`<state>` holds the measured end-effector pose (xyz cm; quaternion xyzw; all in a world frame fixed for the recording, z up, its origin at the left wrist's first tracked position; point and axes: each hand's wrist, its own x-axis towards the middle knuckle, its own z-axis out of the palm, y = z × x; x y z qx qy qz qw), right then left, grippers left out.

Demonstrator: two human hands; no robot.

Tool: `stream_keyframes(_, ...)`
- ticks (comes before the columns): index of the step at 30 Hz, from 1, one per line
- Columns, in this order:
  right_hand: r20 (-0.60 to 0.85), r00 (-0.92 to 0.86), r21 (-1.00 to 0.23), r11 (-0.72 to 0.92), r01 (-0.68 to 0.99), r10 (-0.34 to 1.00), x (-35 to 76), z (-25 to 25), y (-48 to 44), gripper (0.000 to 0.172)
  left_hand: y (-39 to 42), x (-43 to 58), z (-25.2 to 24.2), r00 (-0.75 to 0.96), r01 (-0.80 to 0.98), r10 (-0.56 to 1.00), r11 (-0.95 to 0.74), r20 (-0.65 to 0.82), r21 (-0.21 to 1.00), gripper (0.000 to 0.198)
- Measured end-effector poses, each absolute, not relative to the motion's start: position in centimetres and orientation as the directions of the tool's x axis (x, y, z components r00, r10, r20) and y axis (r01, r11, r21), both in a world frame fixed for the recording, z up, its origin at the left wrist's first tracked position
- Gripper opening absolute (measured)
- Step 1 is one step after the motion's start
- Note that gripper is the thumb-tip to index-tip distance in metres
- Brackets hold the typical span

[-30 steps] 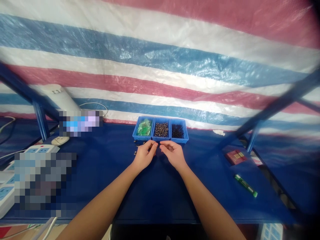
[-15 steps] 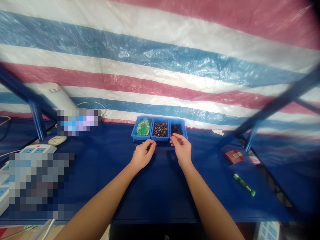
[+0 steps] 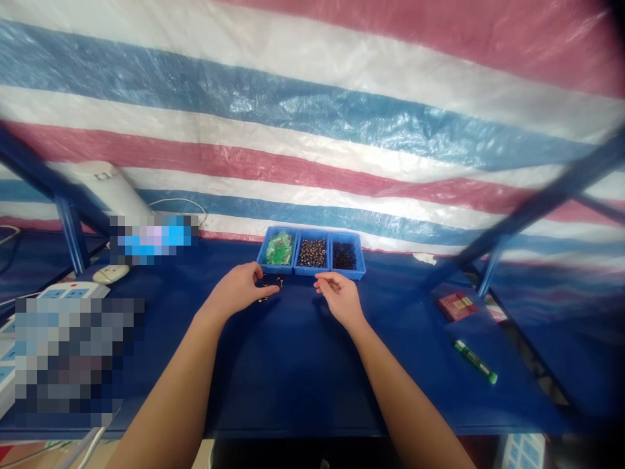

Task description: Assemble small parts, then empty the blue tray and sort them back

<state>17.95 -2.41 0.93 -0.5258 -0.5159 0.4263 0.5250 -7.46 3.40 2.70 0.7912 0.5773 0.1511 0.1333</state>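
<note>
My left hand (image 3: 237,288) is over the blue tabletop with thumb and fingers apart, holding nothing that I can see. Right beside its fingertips lie several small dark and brass-coloured screw-like pieces (image 3: 279,281). My right hand (image 3: 340,298) is closed in a pinch in front of the bins; whatever is between its fingertips is too small to make out. Three blue bins stand side by side: the left bin (image 3: 276,268) has green and clear pieces, the middle bin (image 3: 311,270) brass-and-dark metal pieces, the right bin (image 3: 347,274) small black screw-like pieces.
On the right lie a dark red box (image 3: 458,305) and a green tube-like packet (image 3: 476,361). White power strips (image 3: 73,291) and blurred-out items occupy the left side. A white cylinder (image 3: 114,192) leans at the back left. Blue frame bars (image 3: 541,198) flank the table.
My left hand has moved left and its fingers have spread, uncovering the small pieces on the table. The right hand has moved left and toward me, away from the right bin.
</note>
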Motion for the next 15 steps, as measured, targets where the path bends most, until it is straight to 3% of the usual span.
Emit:
stream_keyframes(6,0.116,0.064,-0.974,0.101,0.204,0.991,17.8,0.6,-2.4,0.024,1.4,-6.7,0.8,0.081,0.961,0.986,-0.117,0.148,0.252,0.084)
stream_keyframes(9,0.168,0.035,-0.941,0.15,0.303,0.985,17.6,0.4,-2.5,0.022,0.5,-5.3,-0.7,0.095,0.944,0.979,-0.146,0.181,0.297,0.077)
stream_keyframes(15,0.205,-0.035,-0.918,0.204,0.34,0.978,17.2,0.7,-2.9,0.023,-1.4,-2.3,-3.2,0.051,0.939,0.965,-0.133,0.255,0.316,0.088)
